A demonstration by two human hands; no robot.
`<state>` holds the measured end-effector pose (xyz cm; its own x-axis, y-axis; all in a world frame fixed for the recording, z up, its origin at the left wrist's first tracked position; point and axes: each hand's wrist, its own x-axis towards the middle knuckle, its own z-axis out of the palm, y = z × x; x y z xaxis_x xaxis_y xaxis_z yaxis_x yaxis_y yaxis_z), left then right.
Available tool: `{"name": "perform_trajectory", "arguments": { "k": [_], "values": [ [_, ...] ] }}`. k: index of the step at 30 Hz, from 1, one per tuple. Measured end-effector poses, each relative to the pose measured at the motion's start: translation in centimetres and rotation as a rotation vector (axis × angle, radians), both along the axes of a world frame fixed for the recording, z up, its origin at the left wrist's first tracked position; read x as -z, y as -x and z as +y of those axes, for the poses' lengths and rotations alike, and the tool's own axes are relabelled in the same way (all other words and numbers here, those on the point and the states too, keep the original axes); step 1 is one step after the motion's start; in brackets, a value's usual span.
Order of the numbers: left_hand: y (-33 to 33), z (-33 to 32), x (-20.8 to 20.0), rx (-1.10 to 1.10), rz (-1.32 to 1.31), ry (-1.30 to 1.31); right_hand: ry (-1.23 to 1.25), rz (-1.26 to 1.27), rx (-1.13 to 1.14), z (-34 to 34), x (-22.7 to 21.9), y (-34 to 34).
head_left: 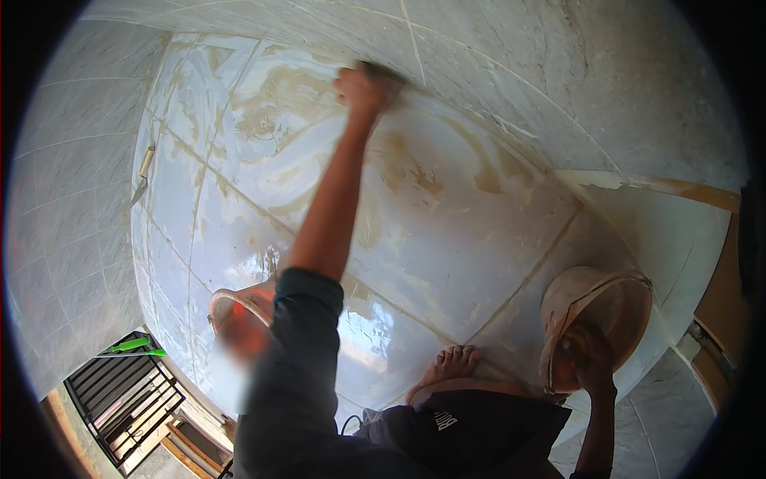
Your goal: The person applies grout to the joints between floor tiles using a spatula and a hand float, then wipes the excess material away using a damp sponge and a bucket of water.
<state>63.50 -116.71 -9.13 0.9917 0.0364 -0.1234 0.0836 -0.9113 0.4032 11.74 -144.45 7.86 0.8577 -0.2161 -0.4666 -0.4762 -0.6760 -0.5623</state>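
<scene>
My left hand (pixel 365 89) reaches far forward to the floor's back edge, at the foot of the wall. Its fingers are closed round a dark, blurred flat tool (pixel 384 73), whose kind I cannot make out. Wet smears of tan grout (pixel 279 100) cover the white floor tiles (pixel 471 247) around it. At the right, my right hand (pixel 592 363) dips into the mouth of a tilted, stained bucket (pixel 630 307). A small yellow thing (pixel 578 343) shows at its curled fingers, partly hidden.
A second bucket (pixel 219 302), orange inside, stands left, partly behind my left sleeve. A wooden-handled trowel (pixel 144 168) lies by the left wall. Grey tiled walls (pixel 80 168) rise at left and back. My bare foot (pixel 447 369) is on the tiles. A black metal grille (pixel 124 399) is at lower left.
</scene>
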Motion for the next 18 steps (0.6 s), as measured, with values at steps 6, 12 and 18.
{"name": "perform_trajectory", "arguments": {
  "k": [6,12,18],
  "values": [
    [11.6,-4.9,-1.2,0.147,-0.052,0.202,0.003,0.016,0.001,0.7,-0.5,-0.1],
    [8.3,-2.3,-1.6,-0.020,-0.016,0.299,0.033,-0.002,-0.028,0.0,-0.8,0.7],
    [7.9,-2.8,-0.9,0.082,-0.023,0.091,0.011,0.019,-0.034,1.0,-0.1,0.4]
  ]
}}
